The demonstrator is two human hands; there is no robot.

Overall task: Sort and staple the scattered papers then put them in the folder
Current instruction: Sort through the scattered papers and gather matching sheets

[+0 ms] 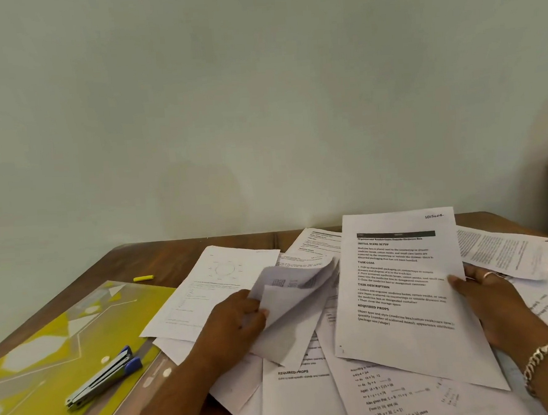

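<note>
Counter (160, 262): folder (44, 359) at left, stapler (103, 379) lying on it; marker (143, 278) behind folder; scattered papers (309, 394) overlapping at centre and right, reaching the wall (260, 112) behind.

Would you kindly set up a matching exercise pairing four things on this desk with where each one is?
Things:
1. stapler
2. printed sheet
3. folded sheet
4. yellow cap

Places:
A. held by the right hand
B. on the bare table, beyond the folder
C. on the folder
D. gripped by the left hand

Pairs: 1-C, 2-A, 3-D, 4-B
</note>
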